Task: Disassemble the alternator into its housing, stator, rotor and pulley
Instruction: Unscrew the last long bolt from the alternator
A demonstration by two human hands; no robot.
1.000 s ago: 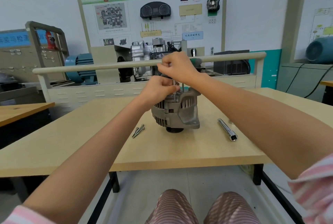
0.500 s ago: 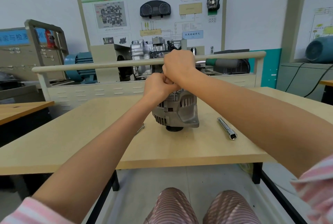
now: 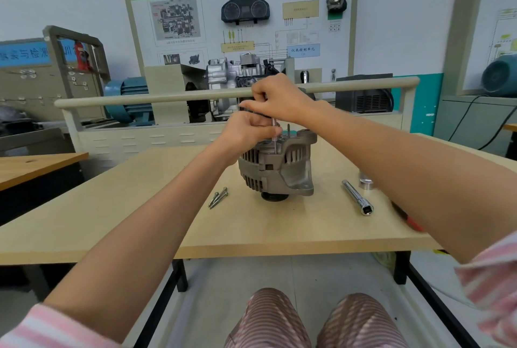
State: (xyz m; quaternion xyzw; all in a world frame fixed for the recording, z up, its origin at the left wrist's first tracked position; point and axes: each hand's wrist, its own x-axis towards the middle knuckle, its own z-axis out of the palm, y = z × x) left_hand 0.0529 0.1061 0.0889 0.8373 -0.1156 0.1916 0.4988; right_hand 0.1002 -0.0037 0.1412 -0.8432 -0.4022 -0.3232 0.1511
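Note:
The grey alternator (image 3: pixel 277 171) stands upright mid-table with its black pulley (image 3: pixel 274 196) underneath. My right hand (image 3: pixel 282 98) is closed around the dark handle of a driver above it. The driver's thin metal shaft (image 3: pixel 274 135) runs straight down into the top of the housing. My left hand (image 3: pixel 246 131) rests on the housing's top edge, fingertips pinched around that shaft. A long bolt (image 3: pixel 288 131) sticks up from the housing just right of the shaft. Two removed bolts (image 3: pixel 218 198) lie on the table left of the alternator.
A chrome extension bar (image 3: pixel 356 201) lies right of the alternator, with a short socket (image 3: pixel 366 181) behind it. A red-handled tool (image 3: pixel 411 223) is mostly hidden by my right forearm. A beige rail (image 3: pixel 167 100) and a training rig stand behind the table (image 3: pixel 140 221).
Half a second ago my hands were pressed together over the alternator's top. Now my right hand sits higher, the shaft shows between the hands, and the two bolts are uncovered again.

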